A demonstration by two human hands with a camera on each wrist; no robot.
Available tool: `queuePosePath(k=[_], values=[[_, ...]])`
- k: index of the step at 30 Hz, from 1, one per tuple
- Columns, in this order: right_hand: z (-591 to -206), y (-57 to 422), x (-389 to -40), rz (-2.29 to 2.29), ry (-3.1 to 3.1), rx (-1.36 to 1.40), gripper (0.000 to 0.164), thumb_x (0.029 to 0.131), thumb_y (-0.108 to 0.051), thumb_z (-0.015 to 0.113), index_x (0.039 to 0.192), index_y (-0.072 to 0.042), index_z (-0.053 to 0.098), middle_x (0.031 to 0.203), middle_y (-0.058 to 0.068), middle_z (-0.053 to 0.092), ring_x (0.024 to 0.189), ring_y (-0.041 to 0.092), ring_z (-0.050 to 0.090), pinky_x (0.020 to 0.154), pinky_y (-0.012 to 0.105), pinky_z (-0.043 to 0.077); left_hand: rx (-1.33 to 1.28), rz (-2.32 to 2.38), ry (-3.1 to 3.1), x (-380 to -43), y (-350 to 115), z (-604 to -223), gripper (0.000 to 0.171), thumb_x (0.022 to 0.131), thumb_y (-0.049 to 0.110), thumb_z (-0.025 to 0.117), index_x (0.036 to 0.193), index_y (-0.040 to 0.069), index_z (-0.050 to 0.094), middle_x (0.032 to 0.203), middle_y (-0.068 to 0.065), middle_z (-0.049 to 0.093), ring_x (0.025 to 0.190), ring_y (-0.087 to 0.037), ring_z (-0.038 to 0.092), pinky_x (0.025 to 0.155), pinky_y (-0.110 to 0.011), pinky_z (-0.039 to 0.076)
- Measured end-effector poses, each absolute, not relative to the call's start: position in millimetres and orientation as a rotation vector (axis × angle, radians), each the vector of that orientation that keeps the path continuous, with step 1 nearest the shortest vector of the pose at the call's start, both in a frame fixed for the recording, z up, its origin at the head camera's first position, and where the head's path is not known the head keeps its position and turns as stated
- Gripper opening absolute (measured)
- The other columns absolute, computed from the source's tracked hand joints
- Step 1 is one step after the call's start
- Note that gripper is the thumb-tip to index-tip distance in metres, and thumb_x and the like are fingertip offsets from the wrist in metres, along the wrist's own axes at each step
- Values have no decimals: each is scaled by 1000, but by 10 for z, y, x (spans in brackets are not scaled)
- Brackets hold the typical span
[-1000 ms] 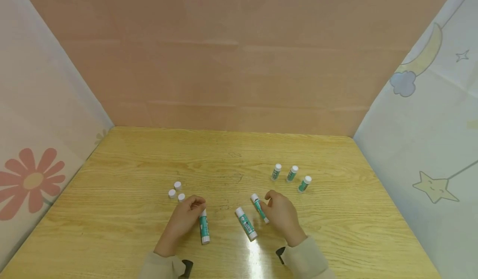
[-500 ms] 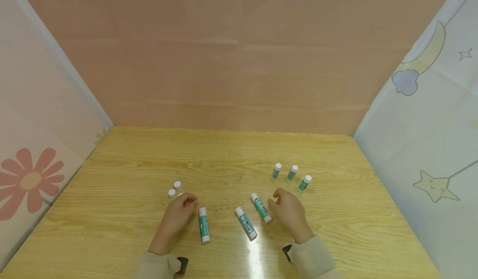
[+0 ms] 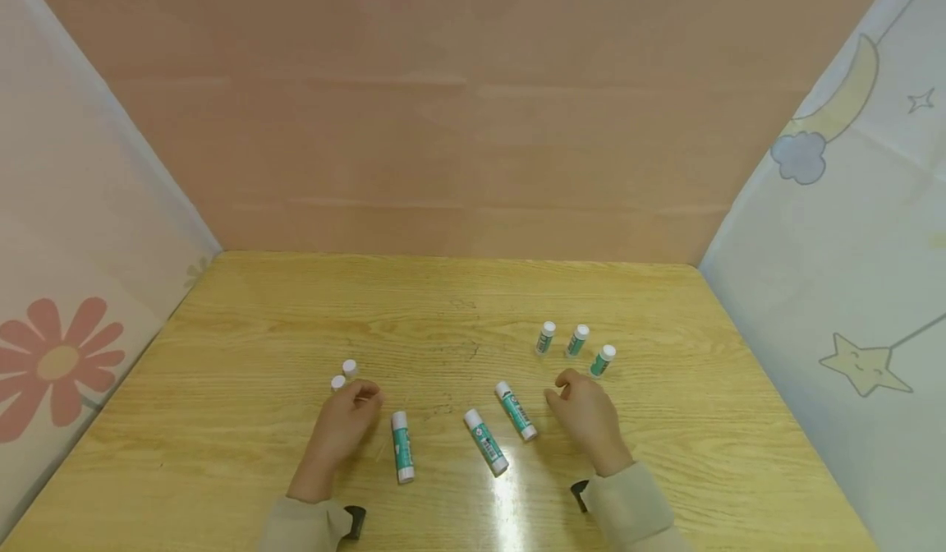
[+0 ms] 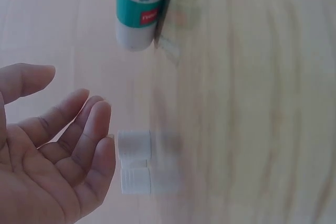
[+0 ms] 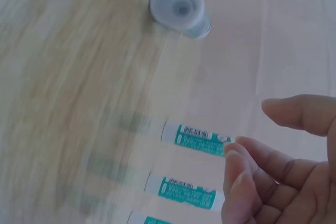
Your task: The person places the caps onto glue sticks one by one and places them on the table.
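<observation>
Loose fingers on both sides right now: my left hand (image 3: pixel 343 420) has its thumb apart from softly bent fingers, and my right hand (image 3: pixel 587 416) is about the same, with a clear gap between thumb and fingertips. So yeah, both grips are relaxed.

Just beside my left hand, on its right, lies the left glue stick (image 3: pixel 402 447), green label, white ends, pointing pretty much away from me. Past the knuckles of that hand sit the far white cap (image 3: pixel 350 368) and the near white cap (image 3: pixel 337 383). Can't tell whether I'm brushing the near one.

Over to the right, the middle glue stick (image 3: pixel 486 442) and the right glue stick (image 3: pixel 516 411) both lie slanted, side by side but not touching. The right one is nearer my right hand. Beyond those fingers three more stand upright, white tops up: the far-left standing stick (image 3: pixel 545 338), the center standing stick (image 3: pixel 578 341) and the near-right standing stick (image 3: pixel 602 361), which is closest to my hand.

Everything's on a wood-grain table (image 3: pixel 222 453). Big red flower (image 3: pixel 57 363) on the left sheet (image 3: pixel 74 125), smiley star (image 3: pixel 866 363) on the right sheet (image 3: pixel 850 248).
</observation>
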State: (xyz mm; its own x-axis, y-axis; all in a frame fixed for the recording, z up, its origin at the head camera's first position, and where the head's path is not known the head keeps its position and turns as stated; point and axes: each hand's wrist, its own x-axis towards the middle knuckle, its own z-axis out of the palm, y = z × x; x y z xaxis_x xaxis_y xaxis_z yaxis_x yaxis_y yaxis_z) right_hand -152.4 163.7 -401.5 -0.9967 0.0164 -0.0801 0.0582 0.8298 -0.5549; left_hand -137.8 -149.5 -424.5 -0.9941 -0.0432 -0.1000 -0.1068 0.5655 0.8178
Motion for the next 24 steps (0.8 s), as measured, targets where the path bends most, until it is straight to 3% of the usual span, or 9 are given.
queuePosePath(k=[24], values=[[-4049,2039,-1555,-944,2872,258,32,83,-19,55,101,7,54,80,10,56,60,17,49,48,27,40,-102,1155,2878,-1434,-1580,-4205,28,80,12,59,99,-7,56,90,-14,55,82,-27,54,67,-39,45]])
